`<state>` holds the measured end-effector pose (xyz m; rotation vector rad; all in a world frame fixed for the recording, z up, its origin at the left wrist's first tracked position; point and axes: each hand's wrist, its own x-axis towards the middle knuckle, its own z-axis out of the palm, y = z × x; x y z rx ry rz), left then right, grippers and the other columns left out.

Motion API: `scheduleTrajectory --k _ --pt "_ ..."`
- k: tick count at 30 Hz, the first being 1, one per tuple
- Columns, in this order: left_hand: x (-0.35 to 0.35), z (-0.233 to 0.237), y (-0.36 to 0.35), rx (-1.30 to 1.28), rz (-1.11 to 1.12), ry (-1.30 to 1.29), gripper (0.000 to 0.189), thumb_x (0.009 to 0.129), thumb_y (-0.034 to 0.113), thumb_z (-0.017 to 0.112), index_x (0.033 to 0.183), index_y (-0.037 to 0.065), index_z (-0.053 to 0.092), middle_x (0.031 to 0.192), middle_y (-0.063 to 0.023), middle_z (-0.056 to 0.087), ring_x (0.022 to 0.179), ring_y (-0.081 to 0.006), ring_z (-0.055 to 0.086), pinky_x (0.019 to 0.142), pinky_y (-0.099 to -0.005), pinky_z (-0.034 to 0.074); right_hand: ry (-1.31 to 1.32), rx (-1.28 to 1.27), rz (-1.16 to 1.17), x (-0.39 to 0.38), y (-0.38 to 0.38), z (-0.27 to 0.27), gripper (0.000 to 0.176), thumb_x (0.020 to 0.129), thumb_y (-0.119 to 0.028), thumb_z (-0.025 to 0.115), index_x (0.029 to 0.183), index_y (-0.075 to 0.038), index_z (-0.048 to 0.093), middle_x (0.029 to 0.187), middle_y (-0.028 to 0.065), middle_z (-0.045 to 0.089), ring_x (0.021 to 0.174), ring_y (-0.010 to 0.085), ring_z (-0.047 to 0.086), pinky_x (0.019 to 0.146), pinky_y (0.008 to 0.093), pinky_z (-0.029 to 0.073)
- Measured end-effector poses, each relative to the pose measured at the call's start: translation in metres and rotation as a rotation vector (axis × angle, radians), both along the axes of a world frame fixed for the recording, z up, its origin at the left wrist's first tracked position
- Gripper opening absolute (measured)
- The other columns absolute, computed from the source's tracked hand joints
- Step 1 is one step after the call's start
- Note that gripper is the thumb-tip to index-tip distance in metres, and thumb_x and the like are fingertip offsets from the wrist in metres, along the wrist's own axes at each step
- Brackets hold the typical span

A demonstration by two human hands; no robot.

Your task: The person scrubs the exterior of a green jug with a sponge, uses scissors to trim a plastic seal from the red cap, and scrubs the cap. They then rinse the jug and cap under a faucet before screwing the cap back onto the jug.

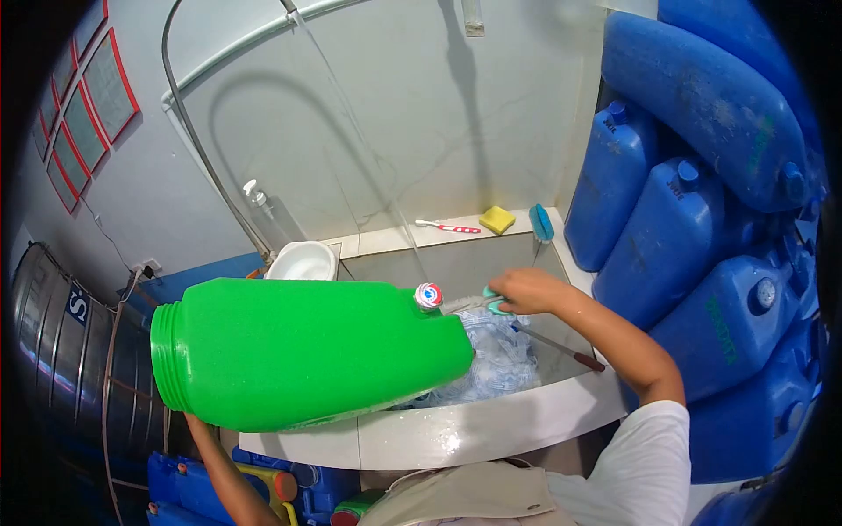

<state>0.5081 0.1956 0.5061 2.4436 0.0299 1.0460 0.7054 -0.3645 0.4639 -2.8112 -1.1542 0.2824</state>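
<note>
A large bright green plastic jug (324, 351) lies on its side over the front rim of the sink. Its red, white and blue cap (428, 296) faces up near the right end. My left forearm (224, 469) reaches up to the jug's ribbed left end and holds it there, with the fingers hidden behind it. Beside the cap, my right hand (524, 291) is closed on the teal handle of a scrub brush (465, 304), its pale bristles close to the jug. Below, bluish-white crumpled plastic pieces (500, 355) fill part of the sink.
Water runs from a hose (167, 53) into the sink (456, 263). On the back ledge sit a red-white brush (452, 228), yellow sponge (497, 220) and blue brush (541, 223). Blue jugs (662, 228) crowd the right. A white basin (303, 261) and metal tank (66, 351) stand left.
</note>
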Motion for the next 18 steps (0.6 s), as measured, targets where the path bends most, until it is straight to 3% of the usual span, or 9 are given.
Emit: scheduleTrajectory --k 1,3,4,6,9,11,13,15,18 --pt "0.0 0.0 0.0 0.0 -0.003 0.002 0.016 0.075 0.006 0.062 0.086 -0.005 0.062 0.062 -0.0027 0.057 0.058 -0.0072 0.054 0.051 -0.0226 0.039 -0.006 -0.001 0.0 0.002 -0.005 -0.008 0.029 0.078 -0.021 0.063 0.101 -0.006 0.054 0.088 0.0162 0.062 0.086 0.0337 0.06 0.072 0.0428 0.048" --pt "0.001 -0.001 0.0 0.005 -0.004 0.008 0.016 0.075 0.006 0.062 0.087 -0.005 0.063 0.062 -0.0027 0.057 0.058 -0.0071 0.054 0.051 -0.0226 0.039 0.132 0.485 -0.184 0.004 -0.009 -0.032 0.033 0.077 -0.016 0.062 0.105 -0.005 0.05 0.095 0.0159 0.061 0.089 0.033 0.06 0.076 0.0407 0.048" --pt "0.003 -0.002 -0.001 0.004 -0.009 0.01 0.016 0.075 0.006 0.062 0.087 -0.005 0.063 0.062 -0.0027 0.057 0.058 -0.0071 0.054 0.051 -0.0226 0.039 0.126 0.479 -0.184 0.005 -0.001 -0.033 0.033 0.077 -0.016 0.062 0.105 -0.005 0.05 0.095 0.0159 0.061 0.089 0.033 0.06 0.076 0.0407 0.048" --pt "0.004 -0.002 -0.002 -0.002 -0.011 0.017 0.016 0.075 0.006 0.062 0.087 -0.005 0.063 0.062 -0.0027 0.057 0.058 -0.0071 0.054 0.051 -0.0225 0.039 0.113 0.993 -0.02 0.002 0.037 -0.038 0.035 0.079 -0.018 0.064 0.107 -0.004 0.048 0.092 0.0119 0.06 0.091 0.0274 0.06 0.076 0.0382 0.048" --pt "0.008 -0.002 -0.004 0.006 -0.02 0.027 0.016 0.075 0.006 0.062 0.087 -0.005 0.063 0.062 -0.0027 0.057 0.058 -0.0071 0.054 0.051 -0.0225 0.039 0.061 0.852 0.166 0.018 0.073 -0.02 0.036 0.078 -0.018 0.064 0.107 -0.005 0.047 0.094 0.0114 0.06 0.092 0.0239 0.06 0.074 0.0371 0.047" --pt "0.009 -0.001 -0.004 0.014 -0.029 0.035 0.016 0.075 0.006 0.062 0.087 -0.005 0.063 0.062 -0.0027 0.057 0.057 -0.0071 0.054 0.051 -0.0224 0.039 0.376 0.579 0.156 0.031 0.087 -0.016 0.039 0.077 -0.014 0.061 0.11 -0.005 0.043 0.101 0.0143 0.059 0.088 0.0299 0.06 0.07 0.0394 0.045" --pt "0.009 -0.001 -0.005 0.016 -0.036 0.041 0.016 0.075 0.005 0.062 0.087 -0.005 0.063 0.062 -0.0027 0.057 0.057 -0.0071 0.054 0.051 -0.0224 0.039 0.327 0.62 0.2 0.034 0.092 -0.015 0.037 0.076 -0.014 0.062 0.109 -0.006 0.046 0.088 0.0134 0.061 0.078 0.03 0.059 0.065 0.0387 0.045" --pt "0.008 0.0 -0.005 0.02 -0.048 0.052 0.016 0.075 0.005 0.062 0.087 -0.005 0.063 0.062 -0.0027 0.057 0.057 -0.007 0.054 0.051 -0.0224 0.039 0.148 0.673 0.063 0.03 0.099 -0.02 0.024 0.076 -0.016 0.063 0.096 -0.005 0.054 0.072 0.0109 0.059 0.067 0.0286 0.058 0.06 0.0382 0.044" --pt "0.012 0.001 -0.008 0.039 -0.065 0.076 0.016 0.075 0.005 0.062 0.087 -0.005 0.063 0.062 -0.0028 0.057 0.057 -0.007 0.054 0.05 -0.0223 0.039 0.094 0.754 -0.128 0.059 0.107 -0.056 0.023 0.072 -0.018 0.067 0.082 -0.003 0.053 0.061 0.0081 0.053 0.057 0.0214 0.055 0.056 0.0342 0.044"
